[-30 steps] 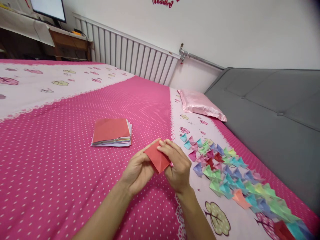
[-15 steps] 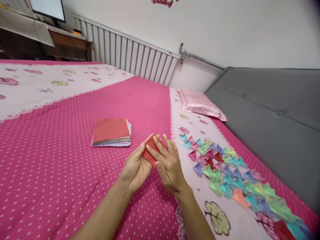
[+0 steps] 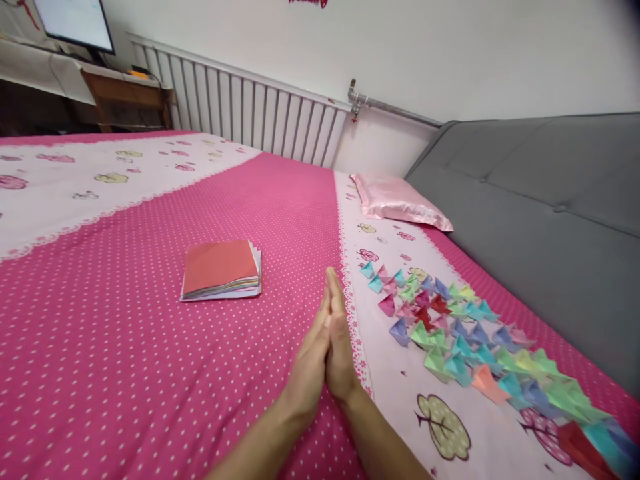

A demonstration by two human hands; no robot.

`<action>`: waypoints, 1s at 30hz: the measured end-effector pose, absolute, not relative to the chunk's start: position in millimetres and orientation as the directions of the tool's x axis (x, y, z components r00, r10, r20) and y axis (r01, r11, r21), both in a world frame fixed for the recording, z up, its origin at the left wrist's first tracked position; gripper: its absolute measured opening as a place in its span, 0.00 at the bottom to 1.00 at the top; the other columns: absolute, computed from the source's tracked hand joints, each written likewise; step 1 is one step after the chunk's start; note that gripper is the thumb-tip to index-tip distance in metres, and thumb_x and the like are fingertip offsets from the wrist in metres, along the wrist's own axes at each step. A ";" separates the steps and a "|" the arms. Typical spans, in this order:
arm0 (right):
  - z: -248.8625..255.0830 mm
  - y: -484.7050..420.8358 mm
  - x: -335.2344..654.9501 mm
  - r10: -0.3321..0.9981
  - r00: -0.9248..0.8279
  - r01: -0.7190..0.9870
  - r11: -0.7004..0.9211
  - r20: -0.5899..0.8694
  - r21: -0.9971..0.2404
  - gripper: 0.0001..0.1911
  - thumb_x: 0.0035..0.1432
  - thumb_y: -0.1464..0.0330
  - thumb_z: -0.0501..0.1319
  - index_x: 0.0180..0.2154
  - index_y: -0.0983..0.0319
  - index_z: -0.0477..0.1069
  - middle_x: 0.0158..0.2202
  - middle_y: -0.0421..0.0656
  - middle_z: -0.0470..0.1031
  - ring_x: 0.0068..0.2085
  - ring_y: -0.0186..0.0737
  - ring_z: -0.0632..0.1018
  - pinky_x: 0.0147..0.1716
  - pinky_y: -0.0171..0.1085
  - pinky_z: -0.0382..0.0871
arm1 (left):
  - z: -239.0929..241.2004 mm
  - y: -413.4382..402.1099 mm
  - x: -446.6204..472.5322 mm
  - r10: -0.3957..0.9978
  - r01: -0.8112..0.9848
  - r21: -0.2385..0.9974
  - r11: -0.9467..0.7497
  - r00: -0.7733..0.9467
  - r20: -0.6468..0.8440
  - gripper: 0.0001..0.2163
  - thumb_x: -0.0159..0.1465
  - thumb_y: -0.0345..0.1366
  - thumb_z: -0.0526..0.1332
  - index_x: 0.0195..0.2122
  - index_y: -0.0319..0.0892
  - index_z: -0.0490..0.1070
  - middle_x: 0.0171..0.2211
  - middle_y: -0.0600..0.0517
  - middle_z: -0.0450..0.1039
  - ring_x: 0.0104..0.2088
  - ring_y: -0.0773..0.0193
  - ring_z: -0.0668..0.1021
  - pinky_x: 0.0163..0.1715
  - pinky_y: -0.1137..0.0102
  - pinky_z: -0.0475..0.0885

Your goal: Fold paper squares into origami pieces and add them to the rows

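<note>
My left hand [image 3: 311, 365] and my right hand [image 3: 341, 347] are pressed flat together, palm to palm, fingers straight and pointing away from me, just above the pink dotted bedsheet [image 3: 125, 347]. No red folded paper shows; it is hidden between the palms. A stack of square coloured paper [image 3: 221, 268] with a red sheet on top lies to the upper left of my hands. To the right, several small folded paper pieces [image 3: 450, 333] in blue, green, pink and red are spread along the pale border of the sheet.
A shiny pink pillow [image 3: 400, 203] lies at the far right of the bed. A grey padded headboard [image 3: 540, 220] runs along the right side. A white radiator [image 3: 250, 113] lines the far wall, with a desk and a monitor [image 3: 75, 20] at the top left.
The red paper, held in my fingers a second ago, has vanished between my hands as they closed flat, palm to palm. The view has shifted slightly.
</note>
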State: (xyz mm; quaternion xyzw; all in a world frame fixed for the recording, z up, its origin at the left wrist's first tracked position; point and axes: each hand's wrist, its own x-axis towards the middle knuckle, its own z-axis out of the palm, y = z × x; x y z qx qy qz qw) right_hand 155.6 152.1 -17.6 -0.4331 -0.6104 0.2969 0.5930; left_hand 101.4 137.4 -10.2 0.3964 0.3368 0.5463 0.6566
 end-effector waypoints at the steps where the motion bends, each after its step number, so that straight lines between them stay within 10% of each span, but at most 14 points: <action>1: -18.4 152.4 154.9 0.892 0.123 0.095 0.426 0.435 -0.900 0.26 0.63 0.56 0.38 0.61 0.55 0.45 0.64 0.40 0.46 0.64 0.38 0.47 0.61 0.48 0.43 | -9.1 134.5 103.2 0.985 -0.414 0.909 0.056 0.174 0.018 0.23 0.63 0.44 0.49 0.59 0.47 0.54 0.63 0.54 0.46 0.63 0.61 0.48 0.61 0.65 0.43; 8: 2.4 158.6 153.6 0.935 0.147 -0.102 0.338 0.321 -0.936 0.31 0.64 0.58 0.31 0.48 0.58 0.69 0.42 0.43 0.76 0.55 0.35 0.68 0.54 0.45 0.59 | -4.9 140.0 88.4 0.951 -0.077 0.960 -0.269 0.135 0.277 0.26 0.57 0.39 0.59 0.58 0.44 0.58 0.63 0.50 0.45 0.63 0.57 0.39 0.59 0.63 0.27; 13: 14.7 154.6 154.4 0.938 0.174 -0.117 0.322 0.300 -0.939 0.31 0.64 0.57 0.35 0.39 0.61 0.75 0.40 0.43 0.77 0.55 0.36 0.67 0.55 0.45 0.58 | -7.4 144.2 80.4 0.951 -0.066 0.972 -0.225 0.202 0.234 0.27 0.58 0.42 0.57 0.59 0.45 0.55 0.64 0.52 0.42 0.63 0.57 0.39 0.60 0.64 0.30; 18: 2.2 141.7 141.8 0.995 0.083 -0.310 0.083 0.060 -0.947 0.30 0.62 0.52 0.36 0.57 0.58 0.57 0.59 0.43 0.59 0.61 0.39 0.56 0.56 0.49 0.56 | -11.4 129.0 97.6 0.993 -0.222 0.973 -0.061 0.084 0.082 0.28 0.62 0.49 0.47 0.62 0.50 0.44 0.65 0.60 0.36 0.63 0.63 0.39 0.61 0.68 0.35; 22: -8.3 137.2 139.1 0.991 0.013 -0.298 0.129 0.132 -0.946 0.28 0.61 0.52 0.39 0.61 0.49 0.42 0.64 0.33 0.38 0.63 0.34 0.38 0.61 0.49 0.37 | -10.9 124.9 103.4 0.990 -0.420 0.907 -0.019 0.116 0.075 0.27 0.62 0.52 0.41 0.61 0.52 0.49 0.63 0.58 0.48 0.63 0.61 0.44 0.61 0.66 0.45; 30: -47.9 153.4 127.6 0.993 -0.013 -0.133 0.117 0.120 -0.984 0.28 0.62 0.54 0.41 0.61 0.51 0.38 0.65 0.32 0.30 0.63 0.33 0.35 0.62 0.46 0.31 | -32.2 158.8 87.6 0.985 -0.602 0.780 0.171 0.120 -0.124 0.28 0.62 0.52 0.40 0.62 0.48 0.47 0.62 0.52 0.48 0.62 0.60 0.52 0.59 0.64 0.53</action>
